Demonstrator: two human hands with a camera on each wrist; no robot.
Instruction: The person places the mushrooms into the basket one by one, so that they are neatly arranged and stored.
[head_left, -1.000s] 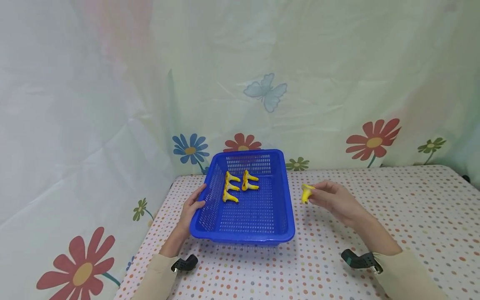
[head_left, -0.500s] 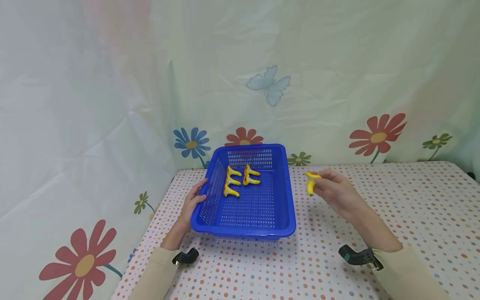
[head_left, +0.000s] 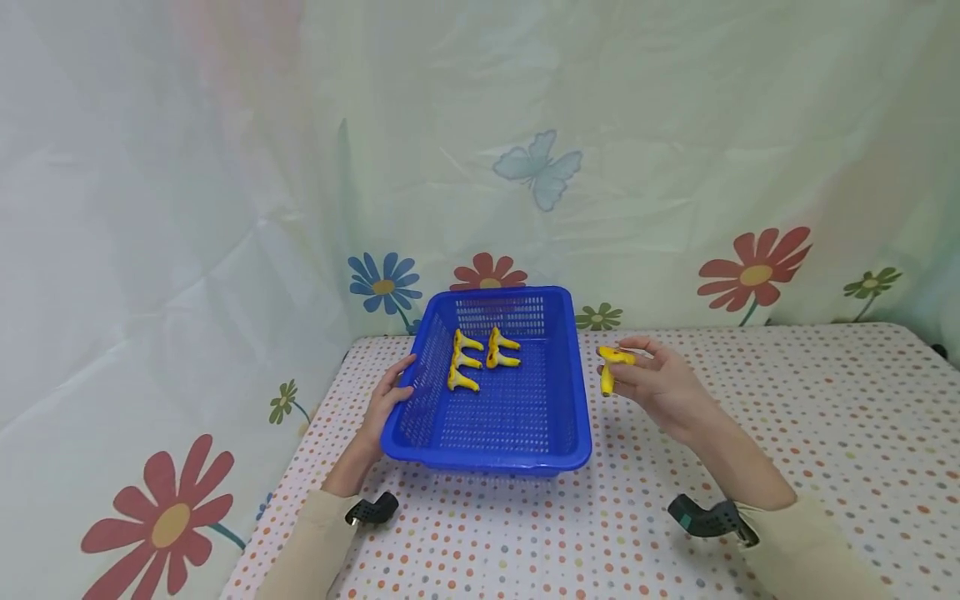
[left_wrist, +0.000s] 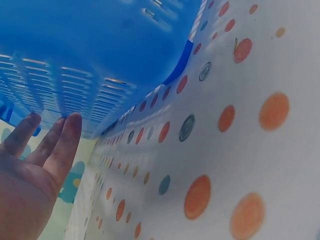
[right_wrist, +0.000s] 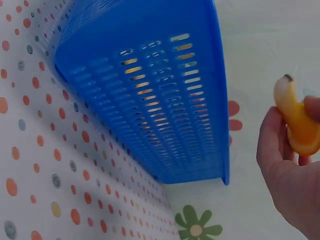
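A blue plastic basket (head_left: 487,462) stands on the dotted tablecloth. Several yellow trumpet-shaped mushrooms (head_left: 463,383) lie in its left half in two columns, stems pointing right. My left hand (head_left: 382,408) holds the basket's left side, its thumb over the rim. In the left wrist view, straight fingers (left_wrist: 62,140) lie against the slotted outer wall. Just right of the basket, my right hand (head_left: 660,383) pinches another yellow mushroom (head_left: 606,379) between thumb and fingers, cap up and stem down. The right wrist view shows this mushroom (right_wrist: 292,112) partly covered by the thumb.
The dotted tablecloth (head_left: 787,400) spreads beneath everything and reaches far to the right. A pale curtain (head_left: 660,167) with printed flowers and a butterfly hangs behind and on the left. A black band (head_left: 708,515) sits at the right sleeve.
My right hand has turned the mushroom and brought it slightly left, so its dark-marked cap now shows. The view has tilted a little. My left hand keeps its place on the basket.
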